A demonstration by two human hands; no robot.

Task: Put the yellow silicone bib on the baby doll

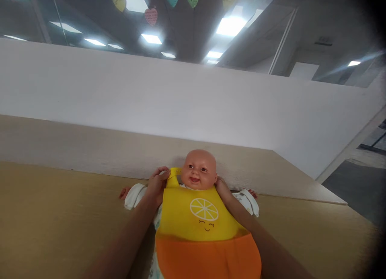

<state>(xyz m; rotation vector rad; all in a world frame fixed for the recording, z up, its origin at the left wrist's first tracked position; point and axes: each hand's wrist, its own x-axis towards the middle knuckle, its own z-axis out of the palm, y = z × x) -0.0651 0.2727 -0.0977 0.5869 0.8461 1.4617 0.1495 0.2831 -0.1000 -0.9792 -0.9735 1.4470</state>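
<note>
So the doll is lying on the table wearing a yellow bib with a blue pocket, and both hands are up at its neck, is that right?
Not quite: the pocket is orange, not blue. The head view shows the doll lying on the table in a yellow bib with an orange pocket, the left hand and right hand both up at its neck.

I see a plastic baby doll lying face-up on the tan tabletop, a yellow-and-orange silicone bib with lemon print draped over its chest.
</note>
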